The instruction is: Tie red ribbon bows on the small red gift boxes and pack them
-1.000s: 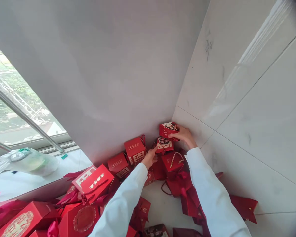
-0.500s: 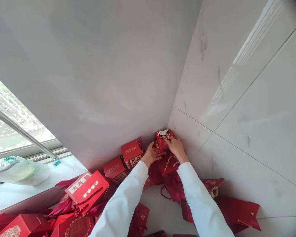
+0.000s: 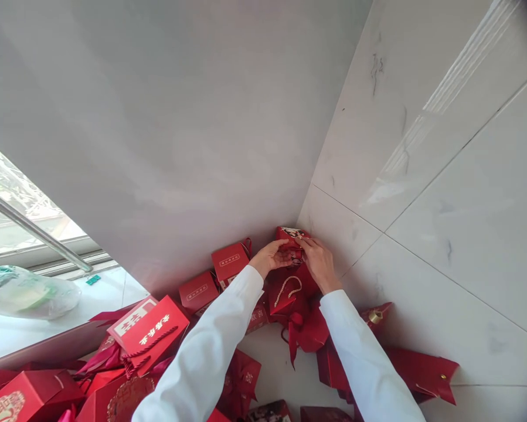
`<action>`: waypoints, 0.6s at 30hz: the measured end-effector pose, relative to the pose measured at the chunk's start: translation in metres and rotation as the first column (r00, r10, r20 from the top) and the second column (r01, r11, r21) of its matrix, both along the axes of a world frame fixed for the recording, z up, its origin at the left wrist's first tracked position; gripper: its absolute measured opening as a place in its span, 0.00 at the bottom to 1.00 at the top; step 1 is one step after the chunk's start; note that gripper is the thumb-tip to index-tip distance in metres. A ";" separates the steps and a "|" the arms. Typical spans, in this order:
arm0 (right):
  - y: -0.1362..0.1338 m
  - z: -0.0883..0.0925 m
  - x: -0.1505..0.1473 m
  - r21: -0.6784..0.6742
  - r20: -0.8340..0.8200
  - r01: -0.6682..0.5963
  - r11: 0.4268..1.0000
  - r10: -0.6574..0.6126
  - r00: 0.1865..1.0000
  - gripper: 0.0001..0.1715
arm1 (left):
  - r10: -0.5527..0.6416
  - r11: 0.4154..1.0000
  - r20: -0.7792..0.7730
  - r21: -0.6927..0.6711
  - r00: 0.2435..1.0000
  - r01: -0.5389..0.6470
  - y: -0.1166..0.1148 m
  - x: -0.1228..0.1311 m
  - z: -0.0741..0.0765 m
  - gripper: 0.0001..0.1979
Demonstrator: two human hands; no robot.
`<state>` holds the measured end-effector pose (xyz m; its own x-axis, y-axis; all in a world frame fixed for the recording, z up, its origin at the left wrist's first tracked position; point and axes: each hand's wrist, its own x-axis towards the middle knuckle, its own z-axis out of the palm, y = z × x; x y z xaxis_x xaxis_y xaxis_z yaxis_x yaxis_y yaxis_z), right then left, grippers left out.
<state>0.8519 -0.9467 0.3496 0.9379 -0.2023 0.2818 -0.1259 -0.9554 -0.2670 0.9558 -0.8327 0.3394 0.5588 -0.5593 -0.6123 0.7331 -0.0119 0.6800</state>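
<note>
A small red gift box (image 3: pixel 285 232) with a dark-and-white picture on its lid sits in the corner where the two walls meet. My left hand (image 3: pixel 271 258) grips its near left side, thumb above and fingers curled lower down. On the right side, my right hand (image 3: pixel 319 262) is bent round the same box, fingers over its edge. My hands hide part of the box's front. Just below them lies a red gift bag (image 3: pixel 281 302) with a gold rope handle. Left of my left hand, two red boxes (image 3: pixel 229 261) with gold lettering stand along the grey wall.
A heap of red boxes (image 3: pixel 162 328) and ribbons fills the lower left. More red packaging (image 3: pixel 421 369) lies along the tiled wall at right. On the window ledge rest a plastic bag (image 3: pixel 34 293) and a small green piece (image 3: pixel 93 279), near a metal rail (image 3: pixel 38 231).
My left hand has moved up from an open palm to the box, its fingers now curled. My right hand has shifted to the box's right side. The bag below has tipped leftward.
</note>
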 end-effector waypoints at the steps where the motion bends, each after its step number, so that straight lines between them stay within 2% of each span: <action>1: -0.002 0.000 0.001 0.007 0.022 0.010 1.000 -0.010 1.000 0.28 | -0.018 1.000 0.048 0.006 0.999 0.018 0.003 0.002 0.003 0.12; 4: -0.009 0.003 -0.002 0.037 0.091 0.062 0.997 -0.065 0.994 0.25 | -0.051 0.997 0.241 0.065 0.969 0.036 0.016 0.007 0.001 0.14; 8: -0.015 0.023 -0.015 0.072 0.191 0.139 0.988 -0.151 0.970 0.22 | -0.113 0.973 0.507 0.233 0.855 -0.010 0.028 0.009 -0.021 0.12; 10: -0.016 0.040 -0.027 0.081 0.276 0.179 0.981 -0.195 0.941 0.20 | -0.203 0.947 0.611 0.322 0.765 -0.006 0.026 0.008 -0.035 0.11; 14: -0.019 0.071 -0.053 0.087 0.509 0.255 0.963 -0.263 0.820 0.15 | -0.382 0.903 0.751 0.427 0.539 0.046 0.005 0.010 -0.059 0.07; 18: -0.023 0.082 -0.072 0.069 0.576 0.278 0.958 -0.266 0.773 0.15 | -0.508 0.855 0.789 0.510 0.346 0.092 -0.013 0.013 -0.087 0.10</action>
<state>0.7796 -0.9700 0.4321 0.5079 -0.4130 0.7559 -0.2102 -0.9105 -0.3561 0.9686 -0.8461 0.2526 0.7135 -0.6986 -0.0544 -0.3821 -0.4530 0.8055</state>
